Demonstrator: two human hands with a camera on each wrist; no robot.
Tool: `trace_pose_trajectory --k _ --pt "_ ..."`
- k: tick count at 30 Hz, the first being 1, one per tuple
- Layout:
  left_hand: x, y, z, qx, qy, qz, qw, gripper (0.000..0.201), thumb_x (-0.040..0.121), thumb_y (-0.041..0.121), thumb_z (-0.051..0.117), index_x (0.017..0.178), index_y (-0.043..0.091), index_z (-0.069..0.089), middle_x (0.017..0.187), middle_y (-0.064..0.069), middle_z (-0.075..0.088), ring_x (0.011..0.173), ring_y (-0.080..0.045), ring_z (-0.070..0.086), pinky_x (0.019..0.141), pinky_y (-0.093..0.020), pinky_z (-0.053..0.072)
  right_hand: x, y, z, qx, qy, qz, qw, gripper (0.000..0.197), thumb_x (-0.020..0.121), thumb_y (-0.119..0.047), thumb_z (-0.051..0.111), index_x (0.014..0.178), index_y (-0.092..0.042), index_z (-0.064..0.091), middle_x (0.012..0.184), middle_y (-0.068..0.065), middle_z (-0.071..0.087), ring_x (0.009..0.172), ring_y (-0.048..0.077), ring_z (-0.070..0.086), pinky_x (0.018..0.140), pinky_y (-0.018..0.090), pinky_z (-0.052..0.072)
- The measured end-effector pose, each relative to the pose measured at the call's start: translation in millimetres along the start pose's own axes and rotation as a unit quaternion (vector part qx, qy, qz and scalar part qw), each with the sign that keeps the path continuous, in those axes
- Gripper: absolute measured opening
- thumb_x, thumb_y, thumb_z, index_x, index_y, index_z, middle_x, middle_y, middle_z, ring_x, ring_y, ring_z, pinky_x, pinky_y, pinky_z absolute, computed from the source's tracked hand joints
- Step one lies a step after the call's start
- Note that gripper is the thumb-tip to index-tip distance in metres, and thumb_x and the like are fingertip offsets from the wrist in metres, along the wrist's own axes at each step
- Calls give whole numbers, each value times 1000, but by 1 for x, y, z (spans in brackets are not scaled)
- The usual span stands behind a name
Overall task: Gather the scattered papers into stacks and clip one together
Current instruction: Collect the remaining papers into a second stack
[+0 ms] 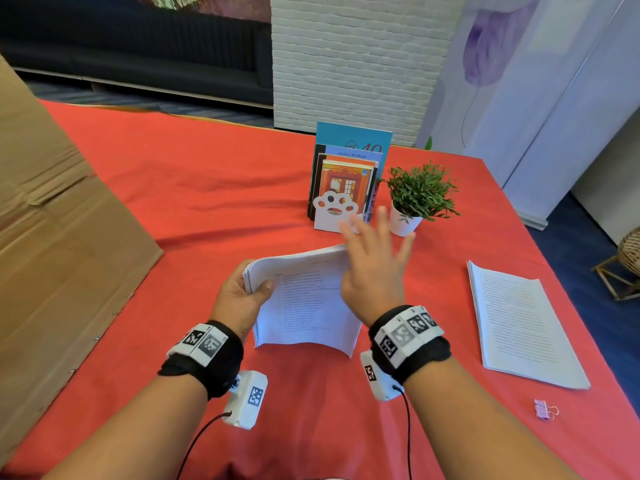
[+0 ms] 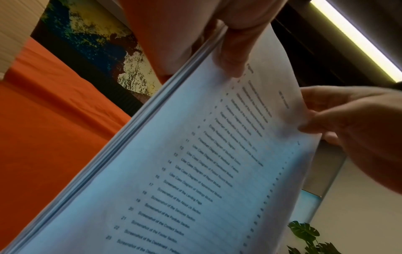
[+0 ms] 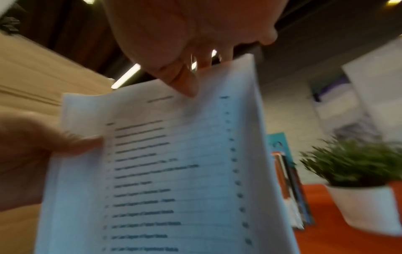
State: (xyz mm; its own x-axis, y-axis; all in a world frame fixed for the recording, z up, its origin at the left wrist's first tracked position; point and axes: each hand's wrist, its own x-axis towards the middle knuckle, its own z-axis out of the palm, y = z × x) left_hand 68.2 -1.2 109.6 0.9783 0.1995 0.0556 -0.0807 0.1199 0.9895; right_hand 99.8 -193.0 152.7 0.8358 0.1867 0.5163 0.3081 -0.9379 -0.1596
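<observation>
A thick stack of printed papers (image 1: 304, 310) is held tilted above the red tablecloth, in the middle of the head view. My left hand (image 1: 247, 292) grips its left corner, thumb (image 2: 233, 58) on the top sheet (image 2: 195, 171) and fingers underneath. My right hand (image 1: 374, 268) has straight, spread fingers over the stack's far right edge, and its thumb (image 3: 185, 84) touches the top sheet (image 3: 165, 171). A second stack of papers (image 1: 519, 323) lies flat at the right. A pink binder clip (image 1: 545, 409) lies on the cloth near that stack's front corner.
A large cardboard box (image 1: 52, 244) fills the left side. Upright books in a white paw bookend (image 1: 343, 188) and a small potted plant (image 1: 419, 199) stand just beyond the hands. The table's right edge (image 1: 561, 271) runs close to the second stack.
</observation>
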Motion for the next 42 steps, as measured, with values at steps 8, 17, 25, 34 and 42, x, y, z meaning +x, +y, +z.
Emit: trace_pose_trajectory --k 8,17,25,34,42 --pt "4 -10 1 41 -6 -29 999 61 45 -10 47 89 30 61 78 10 68 76 -9 61 66 -25 51 -13 16 11 596 -63 323 732 86 57 7 35 138 -24 28 95 -6 50 84 7 52 64 22 44" --pt "2 -25 9 106 22 -76 991 33 85 4 61 113 20 60 94 9 66 91 -16 62 90 -38 48 -24 14 27 612 -80 359 700 51 70 21 38 84 -20 66 78 1 68 74 18 62 66 27 56" --pt "9 -3 27 118 84 -48 988 33 89 3 49 120 14 54 104 -4 62 95 -21 58 80 -28 41 -47 33 31 477 -164 269 820 29 80 -33 54 108 -28 56 118 10 62 110 27 60 99 47 47" --pt "-15 -43 73 160 -21 -157 974 54 74 47 68 116 19 47 115 -3 64 103 -26 63 96 -48 48 -82 101 24 531 -175 368 743 30 72 -26 61 102 -22 65 113 17 69 104 37 66 92 57 50" --pt "-50 -38 155 257 -67 -124 956 36 89 18 57 122 14 44 108 3 54 98 -18 53 90 -28 40 -105 178 -3 561 -226 358 712 42 77 -20 65 119 -21 58 120 10 67 109 31 65 95 52 50"
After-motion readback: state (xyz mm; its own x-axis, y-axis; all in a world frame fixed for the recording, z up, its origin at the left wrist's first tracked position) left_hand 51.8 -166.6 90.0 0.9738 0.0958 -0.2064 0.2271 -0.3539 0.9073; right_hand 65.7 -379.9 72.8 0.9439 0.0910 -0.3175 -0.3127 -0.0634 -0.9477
